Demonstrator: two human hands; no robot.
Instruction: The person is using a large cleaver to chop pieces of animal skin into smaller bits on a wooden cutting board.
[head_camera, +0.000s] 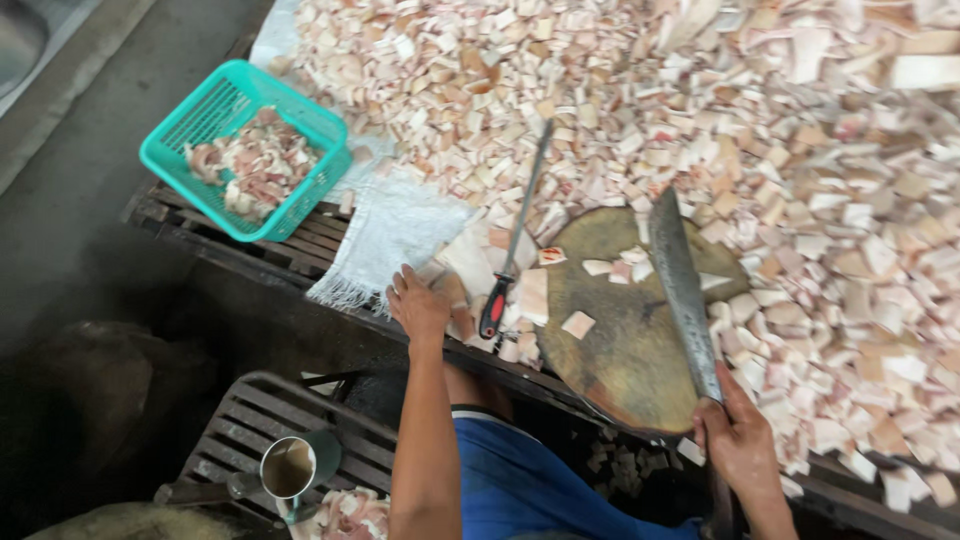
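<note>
Right hand (738, 440) is clamped on the long grey steel cleaver (684, 292), blade laid flat across the round worn wooden chopping block (625, 345) just ahead. Left hand (420, 308) is closed over a pale, soft slab of pork skin (452, 290); red-handled honing rod (512, 240) just beside. Judged step: fetching stock; next calls for seating it on the block. Beyond, diced pale cubes (760, 120) are heaped.

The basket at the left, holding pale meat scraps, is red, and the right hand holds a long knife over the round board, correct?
Not quite: the basket is turquoise, not red, as the head view shows. The rest holds: it contains pale meat scraps, and the right hand holds a long knife over the round board.
</note>
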